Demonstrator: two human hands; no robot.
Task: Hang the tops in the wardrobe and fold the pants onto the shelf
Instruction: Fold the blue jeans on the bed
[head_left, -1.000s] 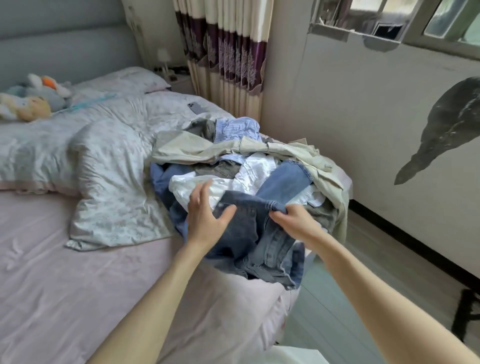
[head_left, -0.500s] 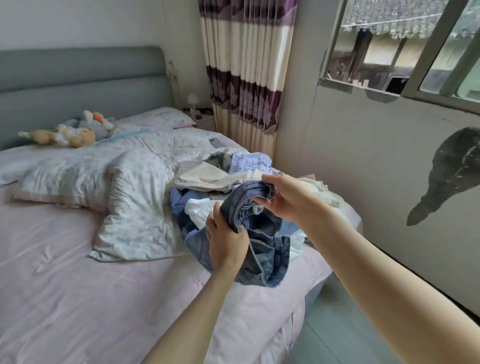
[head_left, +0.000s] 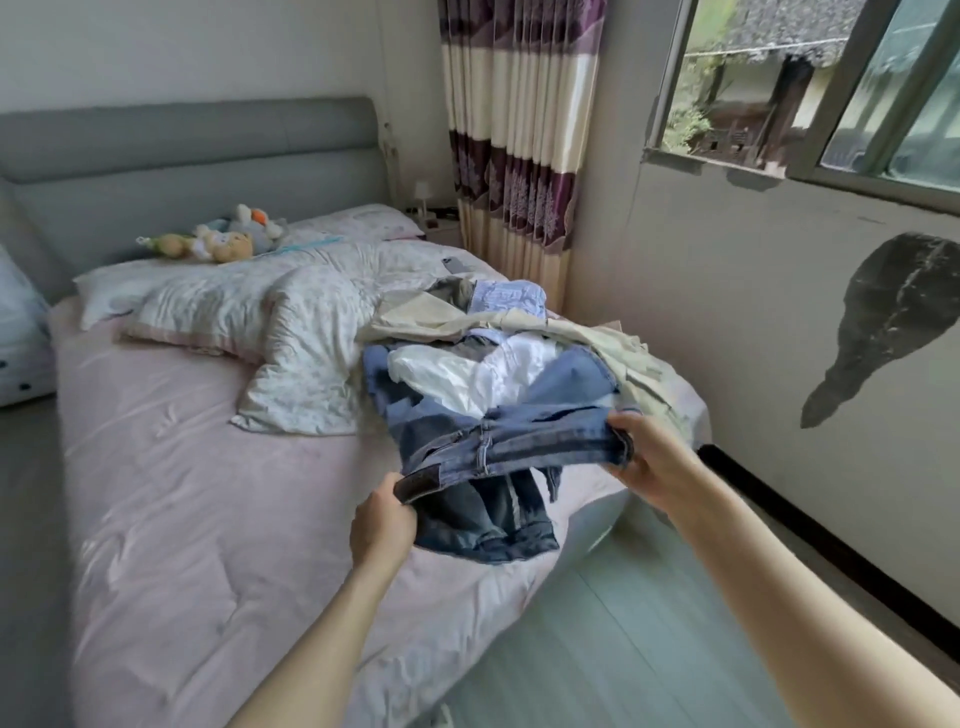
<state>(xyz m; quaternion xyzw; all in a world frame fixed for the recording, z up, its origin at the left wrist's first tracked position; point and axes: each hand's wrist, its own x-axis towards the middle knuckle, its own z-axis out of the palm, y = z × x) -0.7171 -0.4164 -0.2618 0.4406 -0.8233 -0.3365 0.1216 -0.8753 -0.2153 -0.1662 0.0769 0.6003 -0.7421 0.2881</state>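
We hold a pair of dark blue jeans (head_left: 524, 447) by the waistband, stretched wide between our two hands above the near corner of the bed (head_left: 171, 519). Our left hand (head_left: 382, 527) is clenched on the waistband's left end, and our right hand (head_left: 652, 460) grips its right end. The legs hang bunched below, resting on the pink sheet. Just behind the jeans lies a pile of clothes (head_left: 498, 358): white, light blue denim and beige pieces heaped together. Left of the pile sits a crumpled floral quilt (head_left: 291, 332). Soft toys (head_left: 218, 241) rest by the grey headboard (head_left: 192, 150). A striped curtain (head_left: 519, 135) hangs beside an open window (head_left: 810, 88) on the right.
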